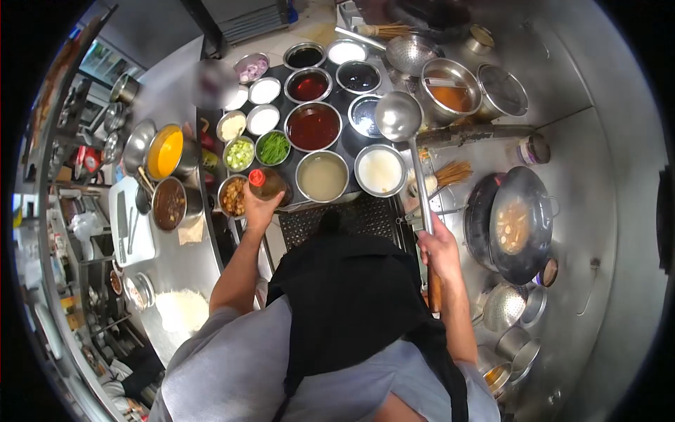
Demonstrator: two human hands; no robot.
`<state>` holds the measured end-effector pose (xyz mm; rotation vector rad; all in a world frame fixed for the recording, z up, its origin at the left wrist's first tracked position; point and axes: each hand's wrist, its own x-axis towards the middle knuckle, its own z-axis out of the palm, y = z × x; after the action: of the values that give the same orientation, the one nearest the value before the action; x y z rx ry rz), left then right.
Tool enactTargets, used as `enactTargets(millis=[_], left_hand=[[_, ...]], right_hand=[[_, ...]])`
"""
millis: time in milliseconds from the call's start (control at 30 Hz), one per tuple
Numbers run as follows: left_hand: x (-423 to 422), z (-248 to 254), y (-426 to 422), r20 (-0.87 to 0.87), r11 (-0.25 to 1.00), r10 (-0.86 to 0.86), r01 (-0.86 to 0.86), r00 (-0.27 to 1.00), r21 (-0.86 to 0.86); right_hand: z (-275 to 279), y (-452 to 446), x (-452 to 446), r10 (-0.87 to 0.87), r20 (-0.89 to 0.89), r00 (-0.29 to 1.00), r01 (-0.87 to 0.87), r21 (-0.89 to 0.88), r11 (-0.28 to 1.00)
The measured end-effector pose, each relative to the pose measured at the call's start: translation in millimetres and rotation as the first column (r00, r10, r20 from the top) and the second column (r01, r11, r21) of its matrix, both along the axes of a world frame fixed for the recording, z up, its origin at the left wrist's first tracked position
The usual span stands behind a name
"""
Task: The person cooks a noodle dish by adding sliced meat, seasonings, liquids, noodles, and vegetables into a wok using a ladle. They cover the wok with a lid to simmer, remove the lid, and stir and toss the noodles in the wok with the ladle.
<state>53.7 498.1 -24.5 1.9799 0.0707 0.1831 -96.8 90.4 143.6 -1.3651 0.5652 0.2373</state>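
My left hand (261,211) is closed around a bottle with a red cap (258,177) and dark contents, beside a bowl of browned chunks (231,195). A long-handled ladle (399,117) is gripped in my right hand (440,247). Its wooden handle end points toward me, and its round metal bowl hangs over the edge of the seasoning bowls. Close to the ladle are a bowl of white liquid (380,170) and a bowl of cloudy pale liquid (322,176). To the right sits a wok (540,211) with pale pieces in brownish liquid.
Bowls of red sauce (313,126), chopped greens (273,148) and white powder stand ahead. On the left counter are a cutting board with knives (133,235), a pot of yellow liquid (167,151) and a brown sauce pot (169,204). A perforated strainer (505,306) lies near the wok.
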Motion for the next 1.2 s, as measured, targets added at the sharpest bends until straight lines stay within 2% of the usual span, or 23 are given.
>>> enactTargets(millis=[33,67,100,133,167,200,267,333,367,467,633,733,900,1067,1167,1200], left_hand=[[7.1,2.0,6.0,-0.02,0.999,-0.041,0.041,0.999,-0.008],[13.9,6.6,17.9,-0.106,0.988,-0.136,0.143,0.985,0.066],[21.7,35.1,26.7,-0.197,0.96,-0.221,0.249,0.955,0.13],[31.9,51.5,37.7,-0.291,0.916,-0.295,0.356,0.91,0.183],[48.0,49.4,61.2,-0.409,0.865,-0.399,0.485,0.821,0.129],[64.4,43.7,83.1,-0.495,0.799,-0.436,0.576,0.751,0.17],[97.5,98.0,83.4,-0.606,0.77,-0.371,0.598,0.703,0.223],[127.3,104.1,81.2,-0.335,0.773,-0.427,0.531,0.84,0.346],[142.5,109.8,75.9,-0.356,0.793,-0.413,0.523,0.838,0.311],[189.8,102.9,55.5,-0.265,0.743,-0.531,0.592,0.805,0.311],[229.5,120.2,-9.3,-0.251,0.673,-0.641,0.688,0.726,0.27],[246.3,107.5,-34.1,-0.178,0.619,-0.725,0.743,0.665,0.255],[260.9,93.9,-67.0,-0.135,0.641,-0.732,0.742,0.668,0.196],[282.7,79.8,-99.7,-0.219,0.662,-0.718,0.745,0.661,0.078],[296.5,64.8,-122.1,-0.217,0.659,-0.71,0.741,0.67,0.13],[302.2,55.5,-129.9,-0.186,0.663,-0.693,0.718,0.696,0.213]], right_hand=[[-7.3,6.4,16.5,0.015,-0.005,1.0,-0.015,-0.051,0.999],[-12.2,11.9,31.0,0.03,-0.011,0.999,-0.031,-0.101,0.994],[-14.1,16.6,43.1,0.054,-0.05,0.997,-0.062,-0.182,0.981],[-15.5,20.9,54.2,0.057,-0.049,0.997,-0.066,-0.198,0.978],[-16.6,25.2,63.3,0.06,-0.051,0.997,-0.07,-0.213,0.975],[-17.8,29.2,70.1,0.066,-0.053,0.996,-0.076,-0.228,0.971],[-18.6,35.6,80.6,0.063,-0.089,0.994,-0.085,-0.266,0.96],[-15.4,44.0,89.4,0.04,-0.131,0.991,-0.079,-0.307,0.949],[-9.2,49.2,94.7,0.042,-0.175,0.984,-0.099,-0.33,0.939],[-5.7,56.2,103.4,0.044,-0.197,0.979,-0.109,-0.33,0.938],[-6.4,61.8,106.1,-0.013,-0.221,0.975,-0.047,-0.264,0.963],[-5.0,63.1,107.8,-0.047,-0.218,0.975,0.006,-0.187,0.982],[1.0,62.7,106.9,-0.115,-0.167,0.979,0.127,0.066,0.99],[12.6,61.3,99.5,-0.173,-0.151,0.973,0.199,0.179,0.963],[19.1,62.8,97.0,-0.207,-0.15,0.967,0.235,0.197,0.952],[22.8,63.5,96.9,-0.211,-0.147,0.966,0.237,0.192,0.952]])
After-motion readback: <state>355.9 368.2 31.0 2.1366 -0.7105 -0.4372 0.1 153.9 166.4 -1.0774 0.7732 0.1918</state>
